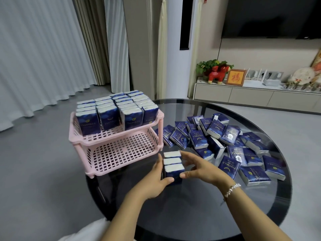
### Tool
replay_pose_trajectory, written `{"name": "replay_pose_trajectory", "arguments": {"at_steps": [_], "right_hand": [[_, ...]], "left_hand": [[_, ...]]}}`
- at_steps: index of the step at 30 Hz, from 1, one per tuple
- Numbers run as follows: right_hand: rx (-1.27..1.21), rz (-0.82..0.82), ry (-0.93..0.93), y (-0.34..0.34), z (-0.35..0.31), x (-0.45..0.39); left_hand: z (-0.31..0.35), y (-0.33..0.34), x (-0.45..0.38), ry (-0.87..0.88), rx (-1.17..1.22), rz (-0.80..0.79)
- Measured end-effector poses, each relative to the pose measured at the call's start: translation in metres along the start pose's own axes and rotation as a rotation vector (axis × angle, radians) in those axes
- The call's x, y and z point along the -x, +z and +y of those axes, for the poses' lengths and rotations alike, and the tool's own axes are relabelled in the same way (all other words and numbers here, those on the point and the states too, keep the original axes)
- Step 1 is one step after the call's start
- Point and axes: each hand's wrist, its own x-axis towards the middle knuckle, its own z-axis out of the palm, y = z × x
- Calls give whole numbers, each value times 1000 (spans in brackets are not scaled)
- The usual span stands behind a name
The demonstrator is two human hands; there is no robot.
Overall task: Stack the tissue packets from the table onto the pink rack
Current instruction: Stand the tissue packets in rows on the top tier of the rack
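Near the round dark glass table's front-left edge, left hand and right hand press three upright dark-blue, white-topped tissue packets between them, just beside the pink two-tier plastic rack's bare lower shelf.

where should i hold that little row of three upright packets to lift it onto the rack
Press the row of three packets from its two ends, as the left hand and right hand do now, so they stay squeezed together. They stand upright and loose; a grip from above on one packet would probably leave the others behind. The pink rack has its lower shelf free.
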Motion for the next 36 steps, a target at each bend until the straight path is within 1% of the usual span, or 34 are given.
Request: {"name": "replay_pose_trajectory", "arguments": {"at_steps": [3,8,11,14,19,24,30,32,36], "right_hand": [[0,-15,-8,4,-5,2],[-35,-15,-36,4,-24,8],[-43,-38,-109,1,-45,11],[-31,-34,-199,-1,-72,13],[72,-41,-320,-2,-117,8],[118,-98,-353,1,-156,-11],[127,-166,-355,15,-198,-47],[196,-180,-378,20,-213,-61],[408,-106,-403,27,-226,-93]], "left_hand": [[7,4,2,41,-1,9],[13,-3,12,84,53,105],[19,-20,23,127,116,197],[31,-40,36,190,103,288],[47,-75,60,264,56,421],[48,-108,74,246,18,524],[43,-147,82,151,-19,644],[39,-161,82,137,-31,665],[28,-180,74,81,-23,682]]}}
